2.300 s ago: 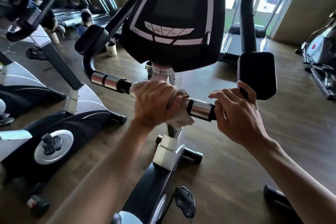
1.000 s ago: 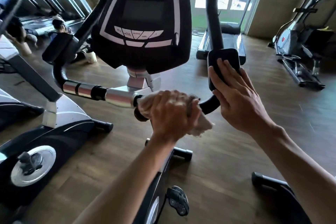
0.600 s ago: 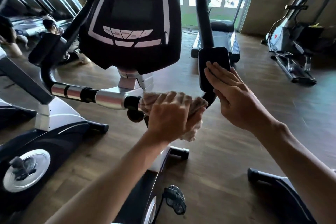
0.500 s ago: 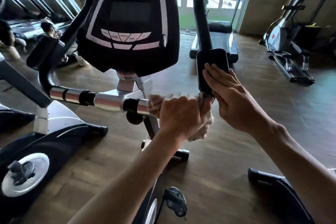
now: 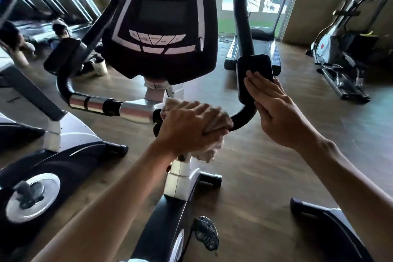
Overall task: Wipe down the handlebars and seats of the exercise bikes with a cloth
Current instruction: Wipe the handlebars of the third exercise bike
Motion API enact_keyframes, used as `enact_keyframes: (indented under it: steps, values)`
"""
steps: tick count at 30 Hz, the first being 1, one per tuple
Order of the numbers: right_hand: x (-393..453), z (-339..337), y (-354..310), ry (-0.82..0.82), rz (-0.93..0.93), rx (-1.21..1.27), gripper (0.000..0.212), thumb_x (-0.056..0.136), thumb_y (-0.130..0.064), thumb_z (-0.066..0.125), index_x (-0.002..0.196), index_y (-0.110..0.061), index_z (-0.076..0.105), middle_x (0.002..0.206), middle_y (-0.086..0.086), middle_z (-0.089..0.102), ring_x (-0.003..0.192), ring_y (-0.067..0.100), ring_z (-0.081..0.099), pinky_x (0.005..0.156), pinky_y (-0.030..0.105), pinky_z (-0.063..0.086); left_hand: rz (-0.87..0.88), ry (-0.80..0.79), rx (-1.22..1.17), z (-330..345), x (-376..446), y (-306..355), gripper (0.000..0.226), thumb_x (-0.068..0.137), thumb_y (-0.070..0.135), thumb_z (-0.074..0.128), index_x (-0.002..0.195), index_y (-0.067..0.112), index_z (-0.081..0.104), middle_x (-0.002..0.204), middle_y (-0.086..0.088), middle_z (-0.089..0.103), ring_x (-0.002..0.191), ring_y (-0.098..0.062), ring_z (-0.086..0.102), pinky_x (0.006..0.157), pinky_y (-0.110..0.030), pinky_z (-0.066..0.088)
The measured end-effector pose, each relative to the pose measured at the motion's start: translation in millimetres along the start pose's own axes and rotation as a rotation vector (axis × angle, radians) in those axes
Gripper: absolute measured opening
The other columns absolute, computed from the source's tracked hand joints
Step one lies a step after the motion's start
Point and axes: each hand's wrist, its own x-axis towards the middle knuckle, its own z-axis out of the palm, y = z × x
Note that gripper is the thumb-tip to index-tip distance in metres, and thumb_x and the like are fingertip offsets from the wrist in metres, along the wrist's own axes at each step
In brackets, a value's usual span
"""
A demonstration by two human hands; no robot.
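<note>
**Cloth on the right-hand bend of the handlebar**

Your left hand (image 5: 189, 125) has its fingers curled tight around a beige cloth (image 5: 207, 151), pressing it onto the exercise bike's handlebar (image 5: 136, 110) just right of the centre post, where the chrome tube meets the black grip; a loose corner hangs below your knuckles. Your right hand (image 5: 276, 112) is flat and open, holding nothing, its fingertips (image 5: 253, 81) resting on the black elbow pad (image 5: 253, 66) at the handlebar's right upright.

The console (image 5: 161, 25) above carries a dark screen and a row of pale buttons; their lettering is too small and blurred to read, and no brand can be made out.

The room is a gym with a dark wood-plank floor (image 5: 265, 176). Another exercise bike (image 5: 53, 155) stands to your left, treadmills (image 5: 253, 42) line the far windows, and an elliptical trainer (image 5: 340, 49) sits at right.
</note>
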Motion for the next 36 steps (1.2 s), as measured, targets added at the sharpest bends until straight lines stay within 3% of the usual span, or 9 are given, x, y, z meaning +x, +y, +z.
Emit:
enact_keyframes:
  steps: [2, 5, 9, 11, 14, 19, 26, 31, 36]
  values:
    - [-1, 3, -2, 0.034, 0.013, 0.003, 0.055, 0.098, -0.003, 0.045, 0.153, -0.006, 0.043, 0.162, 0.001, 0.034, 0.154, 0.015, 0.026, 0.128, 0.033, 0.01, -0.147, -0.029, 0.099, -2, 9, 6, 0.061, 0.091, 0.076, 0.038, 0.094, 0.027, 0.074, 0.088, 0.007, 0.074, 0.085, -0.018, 0.069, 0.081, -0.032, 0.036]
    - [-2, 9, -6, 0.088, 0.025, 0.008, 0.055, 0.097, -0.001, 0.044, 0.152, -0.004, 0.045, 0.161, 0.004, 0.037, 0.153, 0.018, 0.029, 0.127, 0.046, 0.016, -0.288, 0.021, 0.099, 4, 12, 31, 0.066, 0.092, 0.076, 0.037, 0.084, 0.021, 0.071, 0.082, 0.002, 0.071, 0.079, -0.022, 0.068, 0.075, -0.033, 0.046]
    - [-4, 12, -9, 0.115, 0.023, -0.019, 0.055, 0.096, -0.001, 0.043, 0.151, -0.003, 0.044, 0.16, 0.008, 0.039, 0.152, 0.023, 0.031, 0.124, 0.055, 0.022, -0.063, 0.199, 0.103, 22, -4, 36, 0.056, 0.094, 0.064, 0.056, 0.106, 0.011, 0.071, 0.103, -0.008, 0.07, 0.098, -0.028, 0.065, 0.091, -0.043, 0.049]
    - [-5, 11, -9, 0.11, 0.021, -0.032, 0.055, 0.097, -0.003, 0.042, 0.152, -0.004, 0.044, 0.161, 0.006, 0.038, 0.153, 0.021, 0.03, 0.125, 0.053, 0.02, 0.013, 0.229, 0.121, 22, -9, 8, 0.055, 0.092, 0.065, 0.059, 0.101, 0.012, 0.071, 0.098, -0.006, 0.071, 0.091, -0.026, 0.068, 0.084, -0.041, 0.052]
    - [-4, 15, -13, 0.116, 0.054, -0.028, 0.058, 0.095, -0.001, 0.042, 0.153, -0.005, 0.043, 0.162, 0.006, 0.038, 0.153, 0.02, 0.028, 0.127, 0.049, 0.016, -0.051, 0.288, 0.151, 14, -18, -24, 0.056, 0.091, 0.069, 0.055, 0.084, 0.016, 0.069, 0.081, -0.002, 0.069, 0.077, -0.024, 0.069, 0.073, -0.037, 0.051]
    - [-4, 23, -24, 0.175, 0.138, 0.014, 0.062, 0.088, 0.003, 0.042, 0.15, -0.003, 0.046, 0.16, 0.007, 0.039, 0.153, 0.02, 0.029, 0.128, 0.045, 0.01, -0.289, 0.313, 0.129, 14, -10, 11, 0.075, 0.094, 0.079, 0.034, 0.08, 0.015, 0.071, 0.08, -0.003, 0.072, 0.078, -0.025, 0.069, 0.082, -0.037, 0.049]
    - [-7, 15, -18, 0.112, 0.118, 0.04, 0.065, 0.089, 0.011, 0.048, 0.152, -0.005, 0.045, 0.161, 0.005, 0.039, 0.154, 0.017, 0.027, 0.128, 0.045, 0.013, 0.071, 0.268, 0.235, 21, -10, -15, 0.062, 0.089, 0.077, 0.057, 0.091, 0.016, 0.072, 0.088, -0.002, 0.072, 0.079, -0.023, 0.069, 0.075, -0.04, 0.053]
    - [-20, 11, -32, 0.099, 0.168, 0.085, 0.065, 0.088, 0.004, 0.053, 0.152, -0.007, 0.046, 0.162, 0.002, 0.038, 0.154, 0.012, 0.025, 0.129, 0.033, 0.007, -0.045, 0.208, 0.157, 2, -25, -47, 0.059, 0.098, 0.069, 0.045, 0.091, 0.017, 0.073, 0.089, -0.002, 0.074, 0.081, -0.023, 0.071, 0.08, -0.036, 0.048]
    - [-40, 12, -74, 0.166, 0.123, 0.279, 0.035, 0.09, -0.009, 0.056, 0.123, -0.012, 0.069, 0.125, -0.003, 0.069, 0.122, 0.015, 0.06, 0.106, 0.034, 0.044, -0.15, 0.355, 0.106, -16, -19, -27, 0.04, 0.095, 0.048, 0.063, 0.086, 0.01, 0.071, 0.082, -0.006, 0.071, 0.078, -0.026, 0.067, 0.079, -0.036, 0.044]
